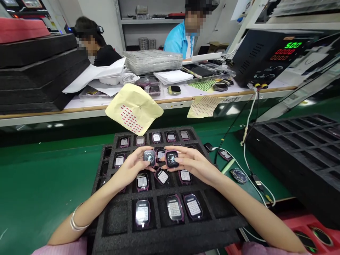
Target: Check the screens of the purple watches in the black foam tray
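Observation:
My left hand (136,163) grips one smartwatch case (149,158) by its edges, its screen lit with a dial. A second lit smartwatch case (171,159), purple-edged, is held in my right hand (192,161). The two are side by side, slightly apart, above a black foam tray (164,241). Several strapless purple watch cases lie in the tray's compartments with white labels on their screens. One labelled watch case (162,176) lies tilted just below my hands. In the front row, two watch cases (174,208) share one compartment. My forearms hide part of the tray.
A black foam tray stack (300,152) stands at right, another foam stack (34,71) at far left. Cables (245,166) hang from a power supply (265,58) on the shelf. A yellow sticker sheet (135,108) overhangs the shelf edge. Two people sit beyond.

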The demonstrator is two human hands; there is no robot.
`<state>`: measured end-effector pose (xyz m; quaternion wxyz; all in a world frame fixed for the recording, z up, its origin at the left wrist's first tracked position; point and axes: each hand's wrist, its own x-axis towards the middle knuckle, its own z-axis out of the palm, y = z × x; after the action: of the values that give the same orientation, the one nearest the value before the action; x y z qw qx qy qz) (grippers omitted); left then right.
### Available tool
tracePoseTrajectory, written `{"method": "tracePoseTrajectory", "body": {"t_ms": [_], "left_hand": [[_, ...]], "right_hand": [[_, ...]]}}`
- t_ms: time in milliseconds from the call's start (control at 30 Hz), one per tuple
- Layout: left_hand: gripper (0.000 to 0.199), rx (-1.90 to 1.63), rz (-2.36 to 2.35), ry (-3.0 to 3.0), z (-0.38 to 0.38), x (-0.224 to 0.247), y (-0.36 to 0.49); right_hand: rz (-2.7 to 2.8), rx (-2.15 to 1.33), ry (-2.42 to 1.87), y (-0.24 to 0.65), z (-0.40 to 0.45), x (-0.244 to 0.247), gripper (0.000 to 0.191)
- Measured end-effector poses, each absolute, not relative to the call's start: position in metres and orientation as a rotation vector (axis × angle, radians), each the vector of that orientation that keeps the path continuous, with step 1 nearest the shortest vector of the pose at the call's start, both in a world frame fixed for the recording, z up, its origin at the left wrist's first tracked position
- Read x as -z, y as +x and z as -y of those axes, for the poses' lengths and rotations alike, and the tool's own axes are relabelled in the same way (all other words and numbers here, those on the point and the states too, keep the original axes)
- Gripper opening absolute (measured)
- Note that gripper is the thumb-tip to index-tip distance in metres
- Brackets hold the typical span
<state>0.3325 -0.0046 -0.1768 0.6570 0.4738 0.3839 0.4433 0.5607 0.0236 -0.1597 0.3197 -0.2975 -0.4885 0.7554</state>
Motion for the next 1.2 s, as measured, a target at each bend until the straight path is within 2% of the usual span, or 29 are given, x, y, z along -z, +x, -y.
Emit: {"method": "tracePoseTrajectory", "body": {"t_ms": [167, 533, 800, 933, 1100, 1200], "left_hand": [[0.033, -1.02, -0.846, 1.072, 0.008, 0.179, 0.331], [0.032, -1.003, -0.897, 1.154, 0.01, 0.175, 0.332], [0.033, -1.018, -0.966, 1.212, 0.01, 0.181, 0.332], [0.026, -1.07, -1.064, 1.38, 0.009, 0.186, 0.33], [0.02, -1.071, -1.071, 1.461, 0.009, 0.186, 0.33], [0.019, -1.043, -1.061, 1.484, 0.01, 0.185, 0.329]], "right_hand": [[1.311, -1.936, -0.809, 0.559, -0.021, 0.163, 0.052], [1.367, -1.86, -0.802, 0.559, -0.018, 0.168, 0.046], [1.35, -1.926, -0.773, 0.558, -0.018, 0.168, 0.045], [1.36, -1.977, -0.738, 0.558, -0.017, 0.167, 0.049], [1.435, -1.924, -0.733, 0.557, -0.02, 0.166, 0.04], [1.421, -1.92, -0.77, 0.557, -0.021, 0.165, 0.042]]}}
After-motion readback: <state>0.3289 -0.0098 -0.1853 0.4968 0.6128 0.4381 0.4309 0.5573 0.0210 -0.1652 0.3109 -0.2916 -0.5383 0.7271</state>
